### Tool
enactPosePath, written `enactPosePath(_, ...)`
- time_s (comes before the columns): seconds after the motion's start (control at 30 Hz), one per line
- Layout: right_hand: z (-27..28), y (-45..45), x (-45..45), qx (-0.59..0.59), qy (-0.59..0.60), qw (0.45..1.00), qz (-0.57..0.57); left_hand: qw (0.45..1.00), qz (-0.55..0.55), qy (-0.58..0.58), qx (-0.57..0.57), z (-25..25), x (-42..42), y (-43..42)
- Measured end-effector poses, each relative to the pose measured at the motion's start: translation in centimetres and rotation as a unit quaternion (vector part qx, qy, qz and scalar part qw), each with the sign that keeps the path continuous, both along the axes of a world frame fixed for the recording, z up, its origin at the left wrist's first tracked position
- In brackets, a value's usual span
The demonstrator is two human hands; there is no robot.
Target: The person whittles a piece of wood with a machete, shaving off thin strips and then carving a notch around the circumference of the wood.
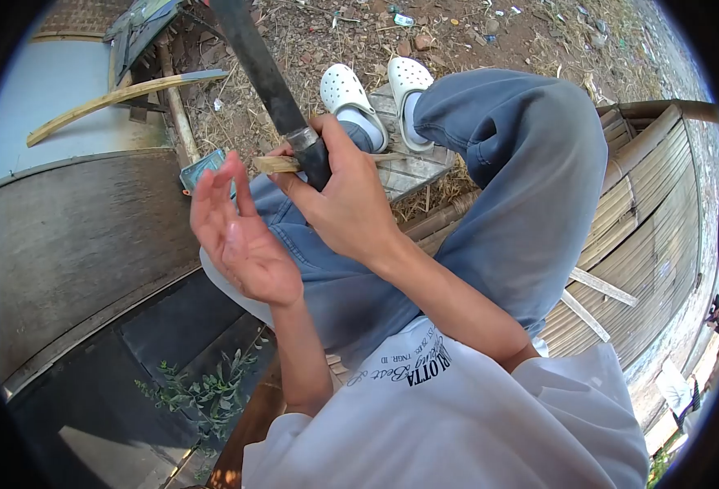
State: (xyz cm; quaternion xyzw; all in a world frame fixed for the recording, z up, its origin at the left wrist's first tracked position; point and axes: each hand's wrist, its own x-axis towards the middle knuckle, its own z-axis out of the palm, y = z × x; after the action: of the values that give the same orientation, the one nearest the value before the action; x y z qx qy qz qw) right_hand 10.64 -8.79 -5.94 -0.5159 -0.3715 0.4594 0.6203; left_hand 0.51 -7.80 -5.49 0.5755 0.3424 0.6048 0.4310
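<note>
My right hand (pixel 347 191) is wrapped round the dark handle of a long knife (pixel 266 77), whose blade points up and to the left. A short, pale strip of wood (pixel 276 165) crosses behind the handle in the same hand, and part of it is hidden by my fingers. To the left of it, my left hand (pixel 245 240) is raised with the palm turned up and the fingers apart, holding nothing. Both hands are above my lap, over the grey-blue trousers (pixel 506 187).
White clogs (pixel 345 91) rest by a small wooden board (pixel 412 175). A bamboo slat bench (pixel 645 220) lies on the right with loose strips (pixel 585 315). Dark panels (pixel 66 228), a curved wood strip (pixel 107 99), a teal packet (pixel 203 169) and a leafy plant (pixel 205 399) are on the left.
</note>
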Motion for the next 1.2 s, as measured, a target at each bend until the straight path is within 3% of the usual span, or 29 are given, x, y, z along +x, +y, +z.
enactPosePath(0.03,-0.4,0.4,-1.0,0.065,0.043,0.996,-0.039,0.998,-0.012,0.008,0.055,0.5,0.4,0.4)
enactPosePath(0.1,-0.5,-0.2,-0.7,0.044,0.014,0.999,-0.019,0.992,0.019,0.017,0.125,0.3,2.3,1.3)
enactPosePath(0.2,-1.6,-1.0,-0.1,0.018,-0.035,0.999,-0.021,0.998,-0.010,-0.044,0.040,-1.2,2.1,2.2)
enactPosePath(0.27,-2.9,-2.2,0.9,0.064,-0.194,0.966,-0.157,0.996,0.043,-0.065,0.046,-1.5,2.5,2.7)
enactPosePath(0.33,-3.8,-4.3,2.0,0.002,-0.182,0.974,-0.131,0.994,-0.007,-0.096,0.051,-1.4,1.8,2.9)
enactPosePath(0.4,-4.5,-5.9,2.6,-0.190,-0.032,0.981,0.002,0.995,0.003,-0.082,0.052,-1.2,1.9,3.0)
enactPosePath(0.5,-5.1,-7.5,1.7,-0.228,-0.040,0.971,0.056,0.985,-0.021,-0.172,0.017,-1.1,1.8,3.3)
enactPosePath(0.53,-5.3,-7.6,1.2,-0.230,-0.036,0.971,0.056,0.979,-0.039,-0.200,0.006,-1.1,1.7,3.4)
enactPosePath(0.6,-5.2,-7.5,0.3,-0.116,-0.098,0.988,0.027,0.972,-0.058,-0.227,-0.007,-1.0,1.9,3.4)
enactPosePath(0.67,-4.3,-7.2,0.2,-0.128,-0.065,0.988,0.047,0.988,0.023,-0.144,-0.046,-0.5,2.6,2.7)
enactPosePath(0.73,-4.2,-6.9,0.2,-0.091,-0.090,0.991,0.044,0.995,0.032,-0.082,-0.045,-0.2,2.9,2.0)
enactPosePath(0.8,-3.8,-6.6,0.9,-0.127,-0.054,0.987,0.081,0.998,0.042,-0.021,-0.043,-0.6,2.7,2.1)
enactPosePath(0.87,-4.0,-6.8,1.1,-0.163,-0.016,0.979,0.120,0.991,-0.093,0.023,0.089,-1.7,1.2,3.1)
enactPosePath(0.93,-4.7,-7.0,0.9,-0.201,0.011,0.966,0.162,0.992,-0.093,-0.006,0.089,-2.1,1.3,3.3)
enactPosePath(1.0,-5.2,-7.1,0.9,-0.224,0.001,0.959,0.175,0.983,-0.044,-0.179,0.026,-2.3,2.3,2.7)
enactPosePath(1.1,-5.0,-6.8,1.4,-0.239,-0.014,0.953,0.187,0.976,-0.129,-0.174,-0.024,-2.6,1.6,1.6)
enactPosePath(1.17,-4.6,-6.8,1.4,-0.233,-0.019,0.954,0.186,0.976,-0.103,-0.192,-0.025,-2.7,2.1,1.2)
enactPosePath(1.2,-4.4,-6.7,0.9,-0.251,0.057,0.951,0.174,0.975,-0.078,-0.209,-0.025,-2.7,2.3,1.1)
